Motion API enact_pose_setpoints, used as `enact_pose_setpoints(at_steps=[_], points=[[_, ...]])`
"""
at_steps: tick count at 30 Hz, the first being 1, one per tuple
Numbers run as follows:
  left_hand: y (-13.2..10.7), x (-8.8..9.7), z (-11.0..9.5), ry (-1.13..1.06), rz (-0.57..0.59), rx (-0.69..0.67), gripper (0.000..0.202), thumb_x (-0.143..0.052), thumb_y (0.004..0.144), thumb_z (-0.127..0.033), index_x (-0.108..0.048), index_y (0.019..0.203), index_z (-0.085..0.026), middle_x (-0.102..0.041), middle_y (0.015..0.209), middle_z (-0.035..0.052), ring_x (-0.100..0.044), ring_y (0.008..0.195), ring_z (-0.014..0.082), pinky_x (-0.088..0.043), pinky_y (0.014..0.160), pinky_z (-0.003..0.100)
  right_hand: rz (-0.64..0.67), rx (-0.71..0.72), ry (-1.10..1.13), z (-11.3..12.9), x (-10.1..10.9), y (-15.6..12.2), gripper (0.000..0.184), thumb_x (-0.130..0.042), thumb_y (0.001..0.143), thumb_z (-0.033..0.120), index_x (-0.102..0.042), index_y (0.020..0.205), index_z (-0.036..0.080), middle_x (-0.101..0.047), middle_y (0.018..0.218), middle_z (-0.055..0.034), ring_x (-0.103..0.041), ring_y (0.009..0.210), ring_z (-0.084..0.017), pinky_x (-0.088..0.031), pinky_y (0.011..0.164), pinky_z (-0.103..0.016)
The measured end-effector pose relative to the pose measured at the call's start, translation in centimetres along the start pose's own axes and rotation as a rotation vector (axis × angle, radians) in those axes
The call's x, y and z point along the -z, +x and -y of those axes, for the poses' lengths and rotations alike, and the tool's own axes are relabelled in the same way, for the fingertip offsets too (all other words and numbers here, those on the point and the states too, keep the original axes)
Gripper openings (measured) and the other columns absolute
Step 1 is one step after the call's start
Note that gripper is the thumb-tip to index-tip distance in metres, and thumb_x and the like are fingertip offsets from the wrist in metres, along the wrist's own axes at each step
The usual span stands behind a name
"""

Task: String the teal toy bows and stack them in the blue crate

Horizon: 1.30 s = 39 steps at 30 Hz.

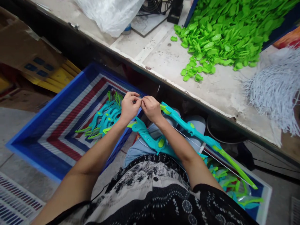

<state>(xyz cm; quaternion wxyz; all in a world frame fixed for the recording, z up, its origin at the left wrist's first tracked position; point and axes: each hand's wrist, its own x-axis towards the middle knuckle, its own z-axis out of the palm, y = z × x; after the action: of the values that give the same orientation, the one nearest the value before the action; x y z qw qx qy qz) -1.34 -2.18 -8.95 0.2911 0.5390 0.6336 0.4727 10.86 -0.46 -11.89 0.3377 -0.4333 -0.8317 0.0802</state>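
A teal and green toy bow [187, 128] lies across my lap, its long limb pointing down to the right. Its thin white string [206, 153] runs along that limb. My left hand [129, 106] and my right hand [151, 107] meet just above the bow's near end, both closed in a pinch on the string's end. The fingertips touch each other. Several finished bows [103, 120] lie in the blue crate [35, 125] to my left.
A worktable [211, 90] runs diagonally in front of me with a heap of green plastic parts [225, 31], a bundle of white strings [276, 87] and a clear plastic bag [110, 14]. A second bin of bow parts [232, 184] sits at my right. Cardboard [25, 47] lies at left.
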Motion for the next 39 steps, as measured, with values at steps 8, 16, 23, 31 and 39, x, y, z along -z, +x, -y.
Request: enact_pose_setpoints(at_steps=[8, 16, 23, 31, 39], points=[[-0.4, -0.7, 0.8, -0.374, -0.02, 0.323, 0.019, -0.069, 0.063, -0.033, -0.065, 0.065, -0.014, -0.062, 0.092, 0.0067, -0.059, 0.075, 0.0156, -0.05, 0.06, 0.026, -0.215, -0.171, 0.346, 0.1, -1.1, -0.7, 0.021, -0.043, 0.092, 0.024, -0.062, 0.084, 0.017, -0.065, 0.088, -0.0083, -0.059, 0.086, -0.018, -0.048, 0.082, -0.033], [-0.2, -0.7, 1.3, -0.01, 0.069, -0.184, 0.009, -0.058, 0.076, -0.025, -0.063, 0.081, -0.019, -0.058, 0.098, 0.0058, -0.056, 0.09, 0.0164, -0.048, 0.067, 0.025, -0.224, -0.323, 0.639, -0.1, 0.4, 0.0, 0.014, -0.053, 0.086, 0.024, -0.064, 0.079, 0.018, -0.067, 0.086, -0.0054, -0.062, 0.085, -0.015, -0.05, 0.083, -0.032], [0.2, -0.5, 2.3, 0.195, 0.073, -0.328, 0.018, -0.058, 0.081, -0.031, -0.061, 0.067, -0.02, -0.055, 0.079, 0.0043, -0.053, 0.083, 0.0189, -0.044, 0.082, 0.035, -0.172, -0.399, 0.645, -1.0, 0.0, -0.5, 0.015, -0.054, 0.084, 0.025, -0.064, 0.077, 0.016, -0.067, 0.085, -0.0048, -0.062, 0.083, -0.014, -0.051, 0.079, -0.027], [-0.6, -1.1, 3.3, -0.103, 0.049, -0.031, 0.02, -0.057, 0.081, -0.033, -0.061, 0.071, -0.017, -0.057, 0.105, 0.0078, -0.056, 0.087, 0.0159, -0.046, 0.073, 0.029, -0.071, -0.207, 0.607, -1.5, 0.3, -1.0, 0.015, -0.058, 0.085, 0.026, -0.069, 0.092, 0.019, -0.066, 0.097, -0.0058, -0.062, 0.092, -0.015, -0.05, 0.084, -0.03], [0.2, -0.8, 2.6, -0.118, 0.137, -0.059, 0.024, -0.056, 0.082, -0.034, -0.057, 0.065, -0.018, -0.059, 0.111, 0.0083, -0.054, 0.106, 0.0194, -0.04, 0.096, 0.034, -0.14, -0.189, 0.615, -1.2, 0.8, -0.5, 0.014, -0.059, 0.085, 0.028, -0.066, 0.078, 0.019, -0.066, 0.084, -0.0041, -0.062, 0.082, -0.014, -0.052, 0.078, -0.029]])
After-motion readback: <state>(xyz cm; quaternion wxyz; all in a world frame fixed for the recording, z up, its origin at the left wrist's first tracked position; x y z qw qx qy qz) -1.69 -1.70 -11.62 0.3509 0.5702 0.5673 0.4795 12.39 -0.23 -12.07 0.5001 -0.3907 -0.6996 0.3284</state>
